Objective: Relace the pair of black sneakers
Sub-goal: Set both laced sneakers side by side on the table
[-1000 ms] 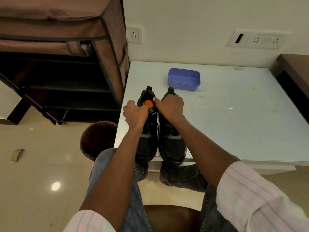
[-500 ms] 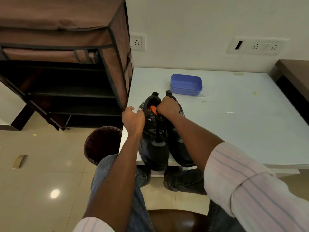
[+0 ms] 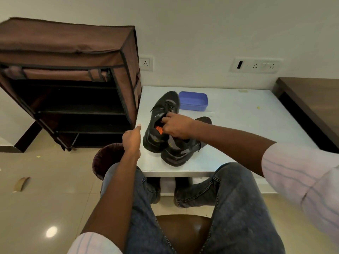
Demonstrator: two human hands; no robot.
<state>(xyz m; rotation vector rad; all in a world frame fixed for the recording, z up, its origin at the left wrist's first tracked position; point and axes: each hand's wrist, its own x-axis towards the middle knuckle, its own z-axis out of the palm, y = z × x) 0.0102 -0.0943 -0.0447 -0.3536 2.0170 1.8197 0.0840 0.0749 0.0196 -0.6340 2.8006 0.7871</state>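
Curling into the collar of the upper sneaker (image 3: 161, 114), the fingers (image 3: 166, 119) of the right hand (image 3: 177, 126) pinch its rim just above the orange lining (image 3: 159, 129), and the shoe appears lifted and tilted with its toe pointing away, though whether its heel touches anything is hard to tell. Beneath that hand lies the second black sneaker (image 3: 180, 151), resting on the white surface (image 3: 247, 125) near the front edge, toe toward the right and partly hidden by the wrist. The two shoes touch or overlap where the hand sits. The left hand (image 3: 132, 137) is just left of the pair at the surface's left edge, fingers loosely curled with the thumb up, holding nothing and not touching either shoe.

Just behind the raised sneaker's toe sits a blue plastic container (image 3: 193, 100). To the left of the surface stands a brown fabric shoe rack (image 3: 69, 79) with dark shelves, and a dark round bin (image 3: 106, 158) is on the floor beside the person's left knee. The person sits on a brown stool (image 3: 183, 230), in jeans and striped sleeves. Two socket plates are on the wall behind.
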